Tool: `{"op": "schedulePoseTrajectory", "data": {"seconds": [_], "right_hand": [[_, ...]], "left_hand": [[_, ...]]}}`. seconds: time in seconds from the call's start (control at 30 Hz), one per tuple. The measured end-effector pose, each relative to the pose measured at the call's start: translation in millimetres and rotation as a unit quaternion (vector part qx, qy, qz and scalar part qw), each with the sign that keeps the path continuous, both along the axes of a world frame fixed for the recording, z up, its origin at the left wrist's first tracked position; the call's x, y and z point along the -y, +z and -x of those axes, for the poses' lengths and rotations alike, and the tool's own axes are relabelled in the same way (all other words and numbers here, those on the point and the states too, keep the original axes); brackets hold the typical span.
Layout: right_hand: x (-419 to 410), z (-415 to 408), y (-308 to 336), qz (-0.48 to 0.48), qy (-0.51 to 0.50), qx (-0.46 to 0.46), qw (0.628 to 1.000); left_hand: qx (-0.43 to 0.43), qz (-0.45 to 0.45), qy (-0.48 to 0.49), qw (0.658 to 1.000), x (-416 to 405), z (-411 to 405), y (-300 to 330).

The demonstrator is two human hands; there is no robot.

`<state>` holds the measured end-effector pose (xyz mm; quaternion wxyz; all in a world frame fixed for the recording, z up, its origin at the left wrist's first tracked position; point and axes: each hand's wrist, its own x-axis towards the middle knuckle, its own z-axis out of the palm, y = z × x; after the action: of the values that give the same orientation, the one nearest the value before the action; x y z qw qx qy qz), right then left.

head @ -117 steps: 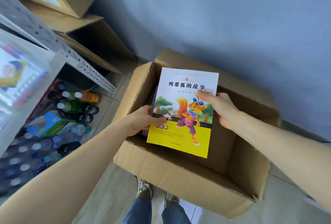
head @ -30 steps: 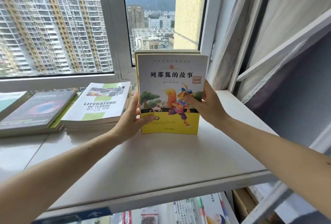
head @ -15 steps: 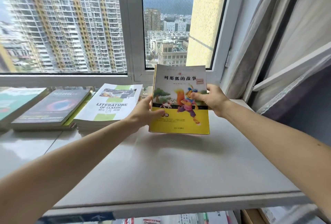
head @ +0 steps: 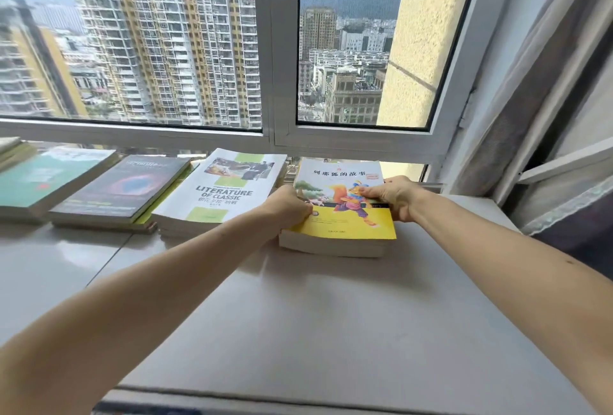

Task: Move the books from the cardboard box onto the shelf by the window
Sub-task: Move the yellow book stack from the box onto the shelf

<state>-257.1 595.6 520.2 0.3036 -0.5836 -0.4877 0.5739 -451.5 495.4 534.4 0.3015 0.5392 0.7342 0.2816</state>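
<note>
Placing step — yellow book stack [head: 338, 232] set on shelf [head: 331, 315] right of white stack [head: 219, 199], gripped by left hand [head: 292, 205] and right hand [head: 391, 195]; release is called for next.

The yellow book stack [head: 341, 215], upright a second ago, now lies flat on the shelf [head: 331, 315].

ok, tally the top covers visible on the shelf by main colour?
Yellow and white, fox story book gripped by left hand and right hand: 1
White and green, Literature of Classic: 1
Dark, black book: 1
Teal, teal book: 1
Total: 4, plus a stack cut off at the far left.
</note>
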Motion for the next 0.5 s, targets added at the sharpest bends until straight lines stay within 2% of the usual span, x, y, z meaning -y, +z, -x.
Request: {"op": "schedulePoseTrajectory", "data": {"seconds": [0.27, 0.5], "right_hand": [[-2.2, 14.9, 0.4, -0.04, -0.045, 0.064, 0.996], [14.2, 6.9, 4.9, -0.048, -0.02, 0.121, 0.991]], "left_hand": [[-0.049, -0.007, 0.005, 0.999, -1.3, -0.9, 13.6], [-0.086, -0.005, -0.017, 0.996, 12.7, -4.0, 13.7]]}}
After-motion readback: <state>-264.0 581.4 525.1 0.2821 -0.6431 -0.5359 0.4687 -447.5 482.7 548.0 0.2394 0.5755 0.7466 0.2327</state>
